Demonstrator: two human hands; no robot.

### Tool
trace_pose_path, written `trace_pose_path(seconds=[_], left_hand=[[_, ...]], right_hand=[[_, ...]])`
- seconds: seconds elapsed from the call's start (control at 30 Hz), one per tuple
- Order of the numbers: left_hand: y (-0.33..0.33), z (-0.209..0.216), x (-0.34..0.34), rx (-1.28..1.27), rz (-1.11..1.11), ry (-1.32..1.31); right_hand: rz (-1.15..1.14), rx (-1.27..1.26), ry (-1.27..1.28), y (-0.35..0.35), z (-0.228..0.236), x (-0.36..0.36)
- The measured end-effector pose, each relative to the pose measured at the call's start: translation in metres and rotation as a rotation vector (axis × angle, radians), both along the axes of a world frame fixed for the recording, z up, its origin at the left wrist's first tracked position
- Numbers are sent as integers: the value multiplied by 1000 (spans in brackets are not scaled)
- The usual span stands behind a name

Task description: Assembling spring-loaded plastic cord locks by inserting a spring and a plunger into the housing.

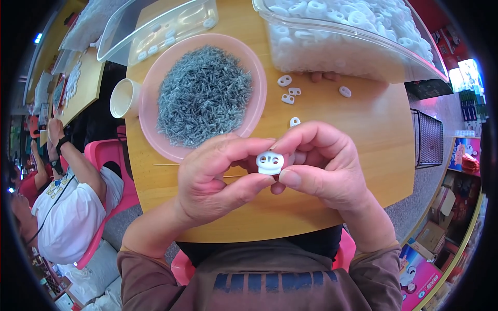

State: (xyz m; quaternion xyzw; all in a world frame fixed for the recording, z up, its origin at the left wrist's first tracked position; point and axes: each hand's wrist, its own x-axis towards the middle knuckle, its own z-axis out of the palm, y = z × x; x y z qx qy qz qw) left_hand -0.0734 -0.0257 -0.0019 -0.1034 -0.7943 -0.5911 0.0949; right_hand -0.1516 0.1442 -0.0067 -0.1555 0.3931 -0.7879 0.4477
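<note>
Pink bowl (pixel 155 111) of small springs (pixel 204 95) sits at eleven o'clock on the bench (pixel 363 135); white cup (pixel 123 98) touches its left rim; clear tub (pixel 363 57) at one.

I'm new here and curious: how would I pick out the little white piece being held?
Start at the round wooden table and the pink plate of small grey springs. Just below it, both hands pinch a white two-holed plastic piece. Similar pieces lie loose on the table; only this one is held.

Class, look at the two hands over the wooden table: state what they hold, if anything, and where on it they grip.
Both the left hand and right hand pinch one small white plastic two-hole cord stopper by its opposite side edges.
</note>
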Motion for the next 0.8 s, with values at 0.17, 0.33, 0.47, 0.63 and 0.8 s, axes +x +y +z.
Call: trace_pose_path(seconds=[0.17,0.33,0.47,0.63,0.8], left_hand=[[0,0,0,-12,-5,6],[2,1,0,-112,13,46],[3,2,-1,-162,11,86],[4,0,0,-209,16,167],[3,1,0,-235,6,171]], right_hand=[[13,-17,-18,1,-1,-2],[4,-24,4,3,-2,-1],[-31,12,31,1,-3,0],[-21,-1,30,3,-2,2],[-10,-33,29,3,-5,0]])
